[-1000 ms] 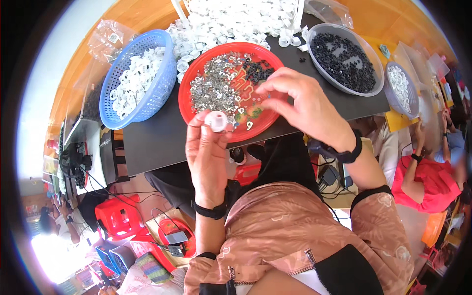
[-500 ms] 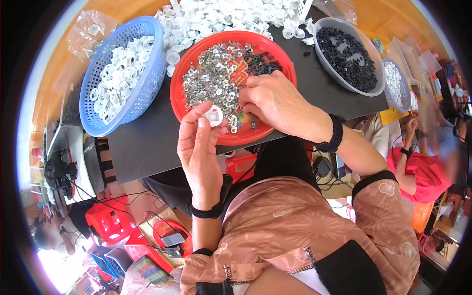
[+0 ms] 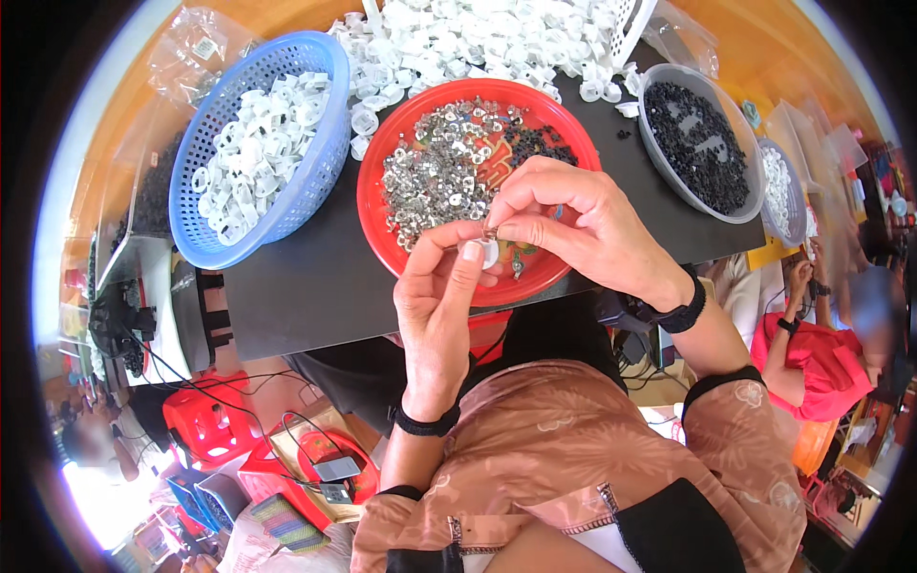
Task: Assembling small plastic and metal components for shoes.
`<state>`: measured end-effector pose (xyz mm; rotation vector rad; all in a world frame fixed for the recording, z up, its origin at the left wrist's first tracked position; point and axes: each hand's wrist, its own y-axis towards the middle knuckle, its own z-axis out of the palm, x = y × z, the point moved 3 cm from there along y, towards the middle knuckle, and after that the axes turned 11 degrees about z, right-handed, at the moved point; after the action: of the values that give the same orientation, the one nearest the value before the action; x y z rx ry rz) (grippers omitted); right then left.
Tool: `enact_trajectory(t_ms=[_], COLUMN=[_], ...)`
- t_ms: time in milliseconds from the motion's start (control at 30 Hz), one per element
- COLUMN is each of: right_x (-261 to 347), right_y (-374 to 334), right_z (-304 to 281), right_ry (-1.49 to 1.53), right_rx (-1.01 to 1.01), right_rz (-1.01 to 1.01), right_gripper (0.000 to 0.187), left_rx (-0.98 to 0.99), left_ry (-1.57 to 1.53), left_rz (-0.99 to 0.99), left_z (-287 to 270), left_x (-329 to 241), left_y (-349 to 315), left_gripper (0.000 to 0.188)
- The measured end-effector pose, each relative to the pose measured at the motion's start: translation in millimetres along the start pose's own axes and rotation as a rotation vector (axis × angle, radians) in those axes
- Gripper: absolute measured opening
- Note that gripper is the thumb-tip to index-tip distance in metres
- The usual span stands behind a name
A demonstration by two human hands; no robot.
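Over the near half of a red round tray (image 3: 371,181), my two hands meet at the fingertips. My left hand (image 3: 437,296) is closed on a small round white plastic piece (image 3: 490,254). Thumb and forefinger of my right hand (image 3: 597,229) pinch a tiny metal part (image 3: 490,231) against the white piece's upper edge; its exact shape is too small to make out. Beneath them the tray bears a heap of small shiny metal parts (image 3: 435,177). Small black parts (image 3: 537,143) lie at its far right, partly behind my right hand.
A blue perforated basket (image 3: 334,129) of white plastic pieces stands on the left. White pieces (image 3: 478,43) are piled along the back of the dark table (image 3: 287,306). On the right is a clear tub (image 3: 659,162) of black parts, then a bowl of white bits (image 3: 778,191). A person in red sits farther right.
My right hand has come up from the metal heap to the white piece with a tiny metal part. My left hand has moved right to meet it. The view has shifted slightly.
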<state>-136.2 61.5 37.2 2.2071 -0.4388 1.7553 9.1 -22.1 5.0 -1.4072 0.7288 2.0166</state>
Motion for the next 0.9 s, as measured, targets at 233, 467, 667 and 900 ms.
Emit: enact_trajectory(t_ms=[233, 467, 667, 900], right_x=[-2, 10, 12, 4], right_y=[0, -6, -5, -7], right_z=[-1, 0, 6, 4], right_ry=[-0.089, -0.191, -0.338, -0.262], right_rx=[-0.080, -0.141, -0.126, -0.207], right_rz=[-0.143, -0.088, -0.224, -0.140], right_gripper=[0.011, 0.010, 0.008, 0.009], left_rx=[-0.028, -0.079, -0.055, -0.042], left_ry=[-0.016, 0.088, 0.224, -0.068], left_rz=[0.034, 0.098, 0.217, 0.070], left_z=[7, 5, 6, 13], left_x=[1, 3, 4, 1], left_y=[3, 5, 4, 5], left_gripper=[0.012, 0.011, 0.010, 0.031])
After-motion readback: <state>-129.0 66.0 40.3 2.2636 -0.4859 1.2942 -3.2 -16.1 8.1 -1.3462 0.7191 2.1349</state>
